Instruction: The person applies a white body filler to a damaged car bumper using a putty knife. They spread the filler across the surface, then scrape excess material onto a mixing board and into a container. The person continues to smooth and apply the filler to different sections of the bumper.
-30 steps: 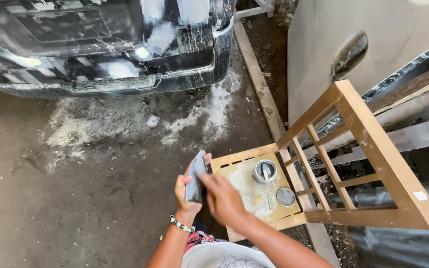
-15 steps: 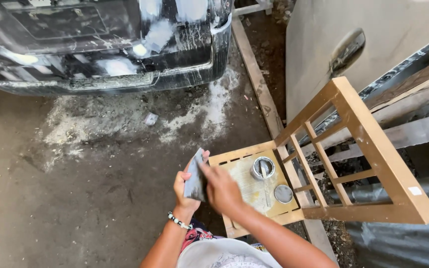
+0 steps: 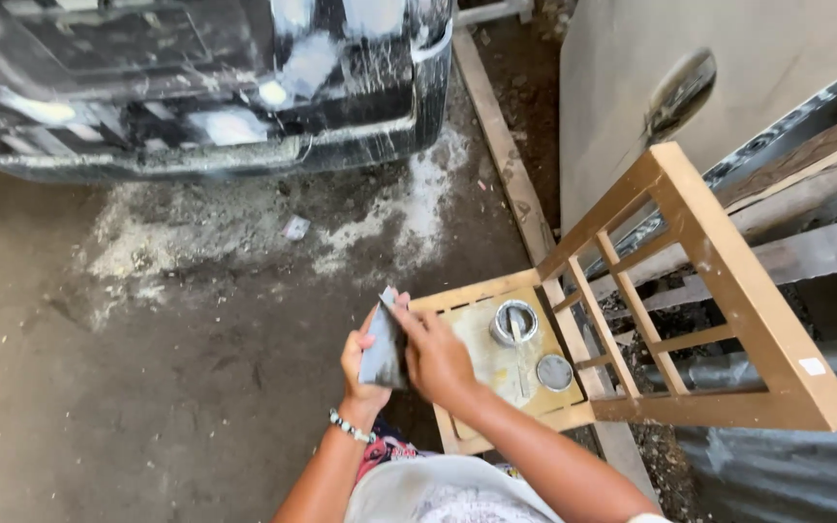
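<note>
A dusty grey concrete floor (image 3: pixel 147 387) lies beneath a dark car bumper patched with white filler (image 3: pixel 205 107). Just left of the worn wooden chair (image 3: pixel 690 291) — an open metal tin (image 3: pixel 513 322) and its round lid (image 3: pixel 554 372) on its seat — the left hand (image 3: pixel 365 363) and right hand (image 3: pixel 435 356) close their fingers around a folded grey sanding sheet (image 3: pixel 383 347).

- The single view comes from a camera on the person's head, looking steeply down and somewhat forward.
- Nearest, at the bottom edge, are the left hand (image 3: pixel 368 363) and right hand (image 3: pixel 438 356), close below the lens.
- Just right of them stands a wooden chair (image 3: pixel 728 281), seen from above.
- Far, along the top edge, runs a dark car bumper (image 3: pixel 196 126); bare concrete floor (image 3: pixel 99 387) fills the left.
</note>
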